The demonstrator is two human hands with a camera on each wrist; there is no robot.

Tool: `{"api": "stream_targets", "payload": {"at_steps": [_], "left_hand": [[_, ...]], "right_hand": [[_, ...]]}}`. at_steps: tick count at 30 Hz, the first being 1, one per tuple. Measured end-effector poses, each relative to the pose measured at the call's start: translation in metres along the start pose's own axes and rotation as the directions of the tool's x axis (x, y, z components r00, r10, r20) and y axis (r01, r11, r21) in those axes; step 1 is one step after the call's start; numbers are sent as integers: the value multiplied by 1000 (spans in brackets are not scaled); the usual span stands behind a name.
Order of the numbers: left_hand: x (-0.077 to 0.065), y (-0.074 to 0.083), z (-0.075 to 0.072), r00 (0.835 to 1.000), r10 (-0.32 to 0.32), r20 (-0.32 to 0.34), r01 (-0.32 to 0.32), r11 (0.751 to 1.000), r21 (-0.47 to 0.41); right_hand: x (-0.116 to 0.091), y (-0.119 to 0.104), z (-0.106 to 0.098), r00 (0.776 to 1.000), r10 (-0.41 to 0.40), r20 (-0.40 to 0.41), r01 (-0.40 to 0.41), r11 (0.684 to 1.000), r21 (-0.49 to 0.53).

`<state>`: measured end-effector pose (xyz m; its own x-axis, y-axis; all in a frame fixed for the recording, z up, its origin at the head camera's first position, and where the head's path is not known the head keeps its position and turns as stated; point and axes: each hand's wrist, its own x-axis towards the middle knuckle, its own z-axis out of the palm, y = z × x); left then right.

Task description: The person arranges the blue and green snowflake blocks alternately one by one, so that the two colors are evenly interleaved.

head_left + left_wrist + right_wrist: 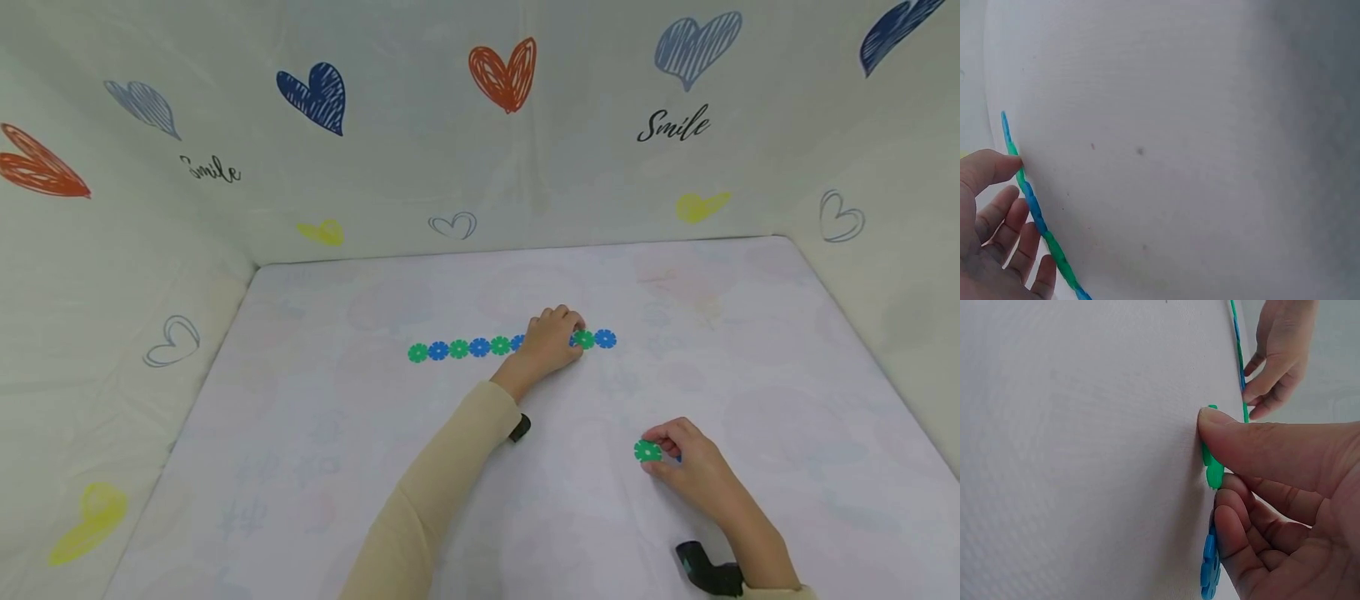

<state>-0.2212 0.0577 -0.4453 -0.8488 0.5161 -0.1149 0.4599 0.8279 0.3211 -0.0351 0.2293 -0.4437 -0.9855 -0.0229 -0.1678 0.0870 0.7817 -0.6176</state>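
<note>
A straight row of notched interlocking plastic discs (459, 349), alternating green and blue, lies on the table. My left hand (551, 342) is over its right part and hides some discs. In the left wrist view, the thumb and loosely bent fingertips rest along the row (1034, 212). Nearer me on the right, my right hand (693, 467) pinches a green notched disc (647, 451) between thumb and fingers. A blue notched disc (1210, 569) sits at its lower fingertips in the right wrist view; fingers hide whether it joins the green one.
A white cloth with faint prints covers the table (300, 417). Pale curtains (405, 150) with printed hearts rise behind and at both sides. Black wrist cameras show below the left wrist and beside the right wrist (708, 571).
</note>
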Motion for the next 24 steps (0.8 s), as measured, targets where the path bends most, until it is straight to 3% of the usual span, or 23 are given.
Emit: {"api": "stream_targets", "payload": {"at_steps": [10, 24], "left_hand": [[4, 4, -1, 999, 34, 10, -34, 999, -36], [18, 11, 10, 999, 43, -20, -43, 998, -45]], "right_hand": [[0, -1, -1, 1000, 2, 8, -2, 1000, 4], [0, 0, 0, 1000, -9, 10, 9, 1000, 9]]}}
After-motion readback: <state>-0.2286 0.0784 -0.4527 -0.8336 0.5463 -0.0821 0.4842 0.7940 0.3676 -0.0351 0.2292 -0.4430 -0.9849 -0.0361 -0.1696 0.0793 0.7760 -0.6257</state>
